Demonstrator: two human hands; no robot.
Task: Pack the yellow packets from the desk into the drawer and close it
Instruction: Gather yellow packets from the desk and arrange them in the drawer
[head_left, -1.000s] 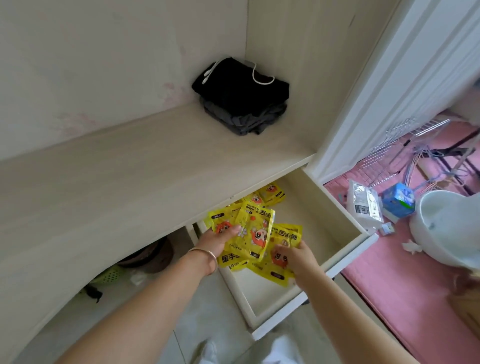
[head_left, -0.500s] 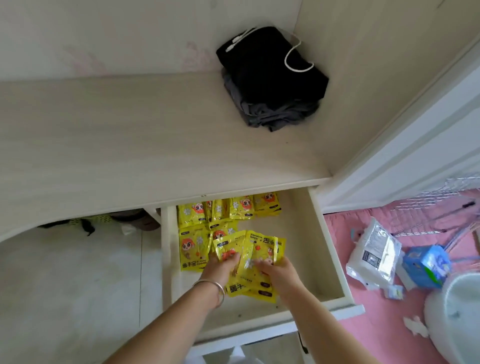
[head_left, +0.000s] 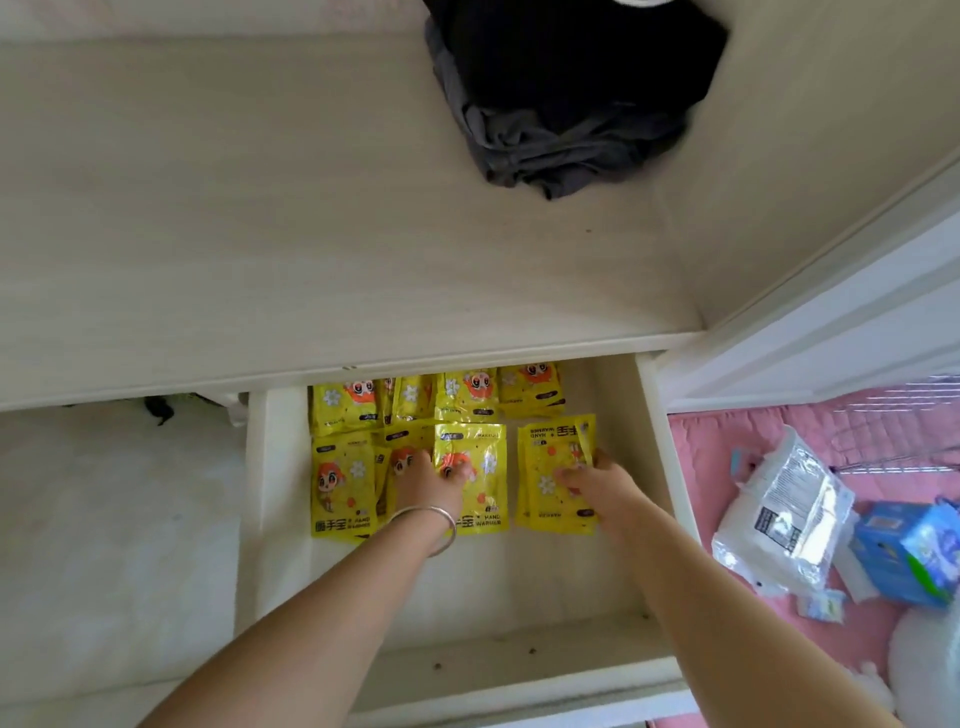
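Observation:
The white drawer (head_left: 655, 467) is pulled out under the desk top (head_left: 311, 208). Several yellow packets lie flat inside it: a back row (head_left: 467, 396) and a front row starting with a packet at the left (head_left: 340, 483). My left hand (head_left: 426, 486), with a bangle on the wrist, rests on the front row and grips the middle packet (head_left: 480, 452). My right hand (head_left: 597, 486) holds a small stack of packets (head_left: 545, 467) against the drawer floor at the right. No yellow packet shows on the desk top.
Folded black and grey clothes (head_left: 571, 88) sit at the back of the desk. To the right, a pink mat (head_left: 717, 441) carries a white plastic bag (head_left: 784, 514), a blue pack (head_left: 914, 551) and a white basin (head_left: 930, 670). A white door frame (head_left: 831, 322) stands beside the drawer.
The bundle that both hands held together is now split: my left hand has laid a packet in the middle and my right hand has moved its stack to the right. The view tilted down.

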